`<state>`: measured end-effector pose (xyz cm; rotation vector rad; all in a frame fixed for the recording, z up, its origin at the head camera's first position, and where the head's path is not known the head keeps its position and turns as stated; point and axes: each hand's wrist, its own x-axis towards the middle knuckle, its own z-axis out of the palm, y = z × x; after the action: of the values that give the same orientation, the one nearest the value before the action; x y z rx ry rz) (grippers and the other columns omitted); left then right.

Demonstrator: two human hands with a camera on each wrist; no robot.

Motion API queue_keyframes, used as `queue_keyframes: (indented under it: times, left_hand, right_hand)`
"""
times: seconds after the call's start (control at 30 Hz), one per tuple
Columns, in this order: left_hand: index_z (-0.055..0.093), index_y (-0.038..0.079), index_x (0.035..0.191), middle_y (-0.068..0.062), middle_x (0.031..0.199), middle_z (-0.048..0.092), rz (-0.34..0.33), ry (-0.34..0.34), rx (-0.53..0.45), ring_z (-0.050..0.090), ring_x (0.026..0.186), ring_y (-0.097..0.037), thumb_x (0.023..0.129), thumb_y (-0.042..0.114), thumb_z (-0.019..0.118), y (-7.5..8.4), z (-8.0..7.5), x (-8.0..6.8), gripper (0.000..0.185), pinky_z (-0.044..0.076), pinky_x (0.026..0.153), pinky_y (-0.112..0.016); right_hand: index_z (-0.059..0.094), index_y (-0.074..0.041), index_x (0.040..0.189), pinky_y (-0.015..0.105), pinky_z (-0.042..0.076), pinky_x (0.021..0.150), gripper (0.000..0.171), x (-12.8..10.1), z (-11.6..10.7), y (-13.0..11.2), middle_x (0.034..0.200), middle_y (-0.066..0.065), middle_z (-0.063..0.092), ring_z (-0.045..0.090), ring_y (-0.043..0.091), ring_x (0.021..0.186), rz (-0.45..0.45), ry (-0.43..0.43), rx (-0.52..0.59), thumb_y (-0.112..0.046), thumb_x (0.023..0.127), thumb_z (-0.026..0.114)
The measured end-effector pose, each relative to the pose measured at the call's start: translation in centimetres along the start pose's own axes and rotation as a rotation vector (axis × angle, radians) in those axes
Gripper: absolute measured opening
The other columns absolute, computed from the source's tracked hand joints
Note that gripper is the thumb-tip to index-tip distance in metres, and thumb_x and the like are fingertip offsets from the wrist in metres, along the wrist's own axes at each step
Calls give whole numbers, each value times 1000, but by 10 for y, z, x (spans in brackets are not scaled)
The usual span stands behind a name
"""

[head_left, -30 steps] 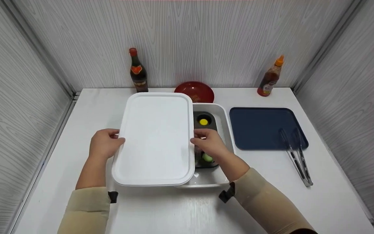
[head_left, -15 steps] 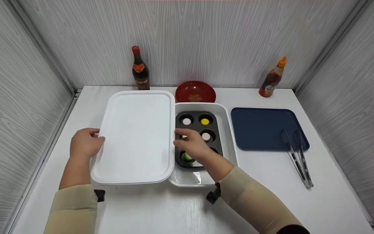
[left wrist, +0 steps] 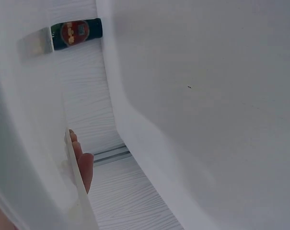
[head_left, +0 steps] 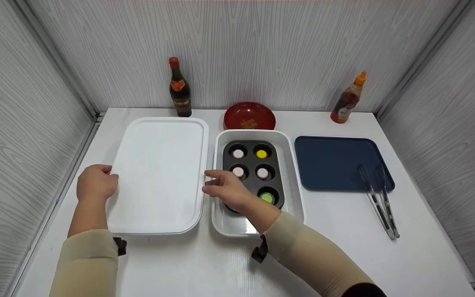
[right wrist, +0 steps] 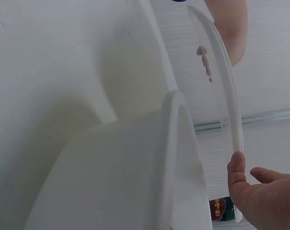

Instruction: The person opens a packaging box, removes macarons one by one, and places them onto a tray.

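From afar, I see the left grip (head_left: 97, 181) pinching the left rim of a white lid (head_left: 159, 169) raised above the desk (head_left: 204, 264), while the right grip (head_left: 229, 187), fingers partly spread, meets the right rim; whether it pinches there, I cannot tell. Just right of the lid sits a white pan (head_left: 289, 177) holding a dark muffin tin (head_left: 250, 163), and farther right, tongs (head_left: 379, 208) rest partly on a navy tray (head_left: 332, 165). A dark bottle (head_left: 181, 99), a red dish (head_left: 249, 111) and an orange-capped sauce bottle (head_left: 346, 103) line the far edge.

Illegible markings on dark bottle (head_left: 181, 101), sauce bottle (head_left: 346, 103), red dish (head_left: 249, 114)
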<state>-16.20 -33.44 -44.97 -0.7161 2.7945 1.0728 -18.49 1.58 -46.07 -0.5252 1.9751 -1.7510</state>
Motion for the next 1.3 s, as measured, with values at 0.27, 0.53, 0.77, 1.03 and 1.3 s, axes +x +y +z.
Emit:
queue_keyframes:
  times: [0.27, 0.53, 0.77, 1.03, 1.3]
  left_hand:
    - [54, -13, 145, -34, 143, 56, -36, 40, 11, 52, 133, -52, 104, 12, 47, -5, 7, 16, 48, 46, 106, -58]
    - [54, -13, 144, -34, 144, 55, -58, 14, 27, 51, 133, -53, 103, 12, 45, -9, 15, 27, 49, 44, 108, -59]
    - [55, -13, 142, -34, 142, 56, -76, 28, 25, 50, 133, -53, 102, 10, 45, -18, 26, 32, 47, 43, 110, -60]
    - [55, -12, 142, -33, 143, 55, -82, 15, 54, 48, 136, -53, 102, 9, 45, -24, 33, 39, 47, 43, 110, -58]
    - [54, -12, 144, -34, 145, 53, -93, 13, 52, 47, 137, -53, 100, 7, 40, -30, 38, 44, 50, 42, 111, -58]
  right_hand:
    - [49, 14, 150, 39, 54, 101, 58, 9, 9, 7, 153, 25, 53, 63, 35, 128, 40, -32, 11, -4, 97, 65]
    - [53, 8, 150, 43, 47, 110, 58, 23, 12, 1, 154, 21, 53, 59, 35, 134, 85, 0, -68, -10, 96, 68]
    - [54, 5, 151, 45, 49, 108, 60, 34, 18, -2, 153, 19, 55, 64, 30, 126, 147, 19, -96, -14, 95, 68]
    - [56, 5, 149, 41, 52, 104, 61, 46, 32, -5, 151, 19, 55, 63, 30, 125, 225, 69, -176, -17, 94, 72]
    - [57, 4, 148, 42, 43, 114, 62, 57, 48, -6, 152, 18, 53, 48, 30, 143, 288, 115, -217, -20, 93, 74]
